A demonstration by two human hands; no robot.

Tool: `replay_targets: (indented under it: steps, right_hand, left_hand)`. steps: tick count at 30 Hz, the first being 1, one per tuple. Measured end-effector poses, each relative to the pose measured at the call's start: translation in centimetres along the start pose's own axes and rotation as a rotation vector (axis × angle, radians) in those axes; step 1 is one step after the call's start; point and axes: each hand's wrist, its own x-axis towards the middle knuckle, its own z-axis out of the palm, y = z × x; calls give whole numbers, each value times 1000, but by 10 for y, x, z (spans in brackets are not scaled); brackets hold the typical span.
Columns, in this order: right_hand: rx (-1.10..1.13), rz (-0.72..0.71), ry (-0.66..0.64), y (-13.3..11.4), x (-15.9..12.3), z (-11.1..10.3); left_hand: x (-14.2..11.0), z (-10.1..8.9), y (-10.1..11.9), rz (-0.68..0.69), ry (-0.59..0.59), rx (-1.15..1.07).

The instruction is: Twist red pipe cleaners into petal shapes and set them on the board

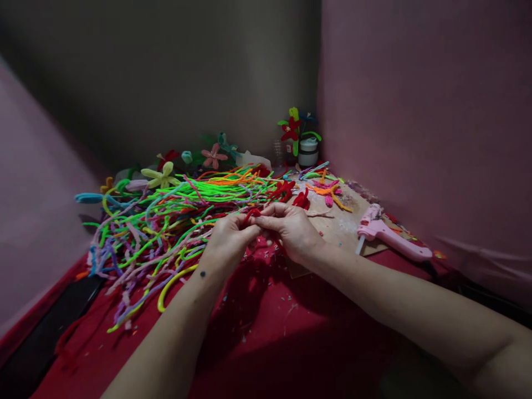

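Both of my hands meet above the front of the table, pinching a red pipe cleaner (252, 213) between thumbs and fingers. My left hand (233, 235) grips it from the left, and its top bends in a small loop between the hands. My right hand (286, 227) holds it from the right; its lower part is mostly hidden by the fingers. Just beyond lie red pipe-cleaner petals (282, 191) and another red piece (301, 198). A large heap of coloured pipe cleaners (166, 221) spreads to the left of my hands.
A pink glue gun (393, 238) rests on a cardboard sheet (332, 227) at right. Orange and pink pieces (330, 191) lie behind. Finished flowers (160, 176) line the back, with a potted red flower (291, 128) in a white-lidded jar (308, 151). A black flat object (50, 327) lies at left.
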Motion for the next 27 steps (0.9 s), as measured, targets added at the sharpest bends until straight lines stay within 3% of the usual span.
replay_targets:
  steps: [15, 21, 27]
  right_hand:
    - [-333, -70, 8, 6, 0, -1]
    - [-306, -12, 1, 3, -2, 2]
    - [-278, -86, -78, -5, -4, 1]
  left_hand:
    - [2, -3, 0, -79, -37, -121]
    - [2, -5, 1, -101, -26, -103]
    - [2, -5, -3, -83, -61, -103]
